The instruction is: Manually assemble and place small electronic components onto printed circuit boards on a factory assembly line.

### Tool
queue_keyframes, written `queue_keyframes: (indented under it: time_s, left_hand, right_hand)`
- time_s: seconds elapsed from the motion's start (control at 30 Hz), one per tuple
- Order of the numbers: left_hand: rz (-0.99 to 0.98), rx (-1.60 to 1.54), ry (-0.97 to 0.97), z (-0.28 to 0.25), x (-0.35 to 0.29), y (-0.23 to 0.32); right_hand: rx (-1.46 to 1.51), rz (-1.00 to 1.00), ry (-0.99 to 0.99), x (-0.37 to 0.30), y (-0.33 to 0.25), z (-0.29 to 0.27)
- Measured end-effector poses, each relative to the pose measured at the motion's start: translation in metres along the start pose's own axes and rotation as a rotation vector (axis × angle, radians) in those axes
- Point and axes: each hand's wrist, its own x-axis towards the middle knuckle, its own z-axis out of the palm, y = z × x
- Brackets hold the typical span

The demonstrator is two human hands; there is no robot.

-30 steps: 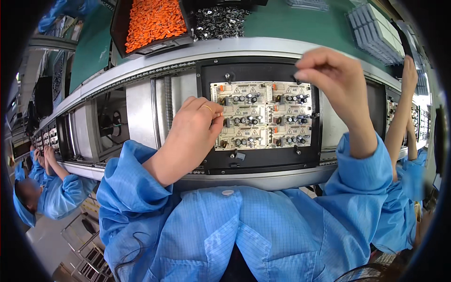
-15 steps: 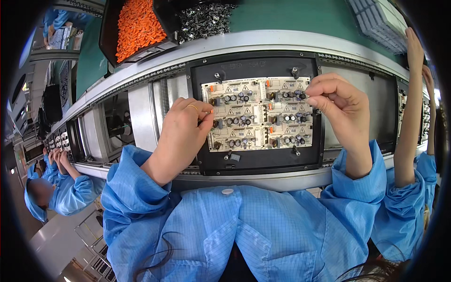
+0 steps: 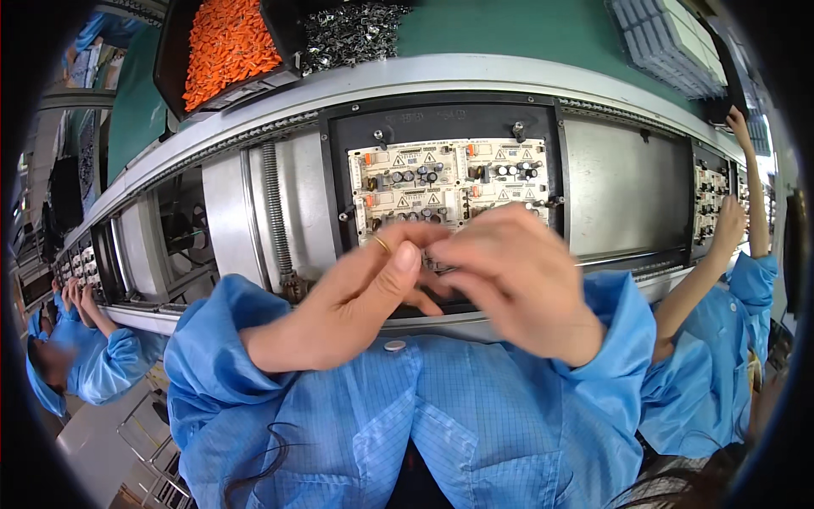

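My two hands meet in front of my chest, over the near part of a pale circuit board panel (image 3: pixel 462 197). Curled fingers and a raised thumb mark my left hand (image 3: pixel 356 284), which wears a ring. My right hand (image 3: pixel 517 276) bends its fingers in toward the left fingertips, somewhat blurred. Whatever lies between the fingertips is too hidden and small to name. The panel carries capacitors and small orange parts (image 3: pixel 369 201), and sits in a black frame (image 3: pixel 339 174). The hands cover its lower rows.
Beyond the rail (image 3: pixel 280 110) stand a black bin of orange parts (image 3: pixel 229 51) and a pile of small dark metallic parts (image 3: pixel 352 38). Stacked grey trays (image 3: pixel 666 47) are at far right. Co-workers in blue flank me, one's hand (image 3: pixel 729 222) near another board.
Both hands have come from the panel's two sides to its near edge and together. The view has shifted slightly. The co-worker's arms at right have moved.
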Motion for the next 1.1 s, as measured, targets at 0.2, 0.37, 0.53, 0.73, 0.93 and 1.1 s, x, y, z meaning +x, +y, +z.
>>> queue_keyframes:
  time_s: [0.2,0.37,0.53,0.73,0.93,1.1]
  left_hand:
    - [-0.057,-0.248,-0.025,-0.053,0.001,0.003]
    - [0.026,-0.25,0.127,-0.1,0.002,0.009]
    - [0.054,-0.257,0.212,-0.138,-0.007,0.001]
    - [0.062,-0.267,0.226,-0.155,-0.005,-0.007]
    - [-0.121,0.136,0.086,-0.138,-0.007,-0.012]
    - [-0.196,0.363,-0.045,-0.132,-0.002,-0.034]
  right_hand:
    - [-0.562,0.028,0.032,-0.003,0.017,0.009]
    - [-0.599,0.102,-0.057,-0.002,0.023,0.026]
    - [-0.571,0.151,-0.102,-0.001,0.025,0.033]
    - [-0.569,0.213,-0.141,0.011,0.015,0.029]
    - [-0.324,0.315,-0.173,0.007,0.021,0.002]
    - [-0.355,0.25,-0.201,0.008,0.034,-0.006]
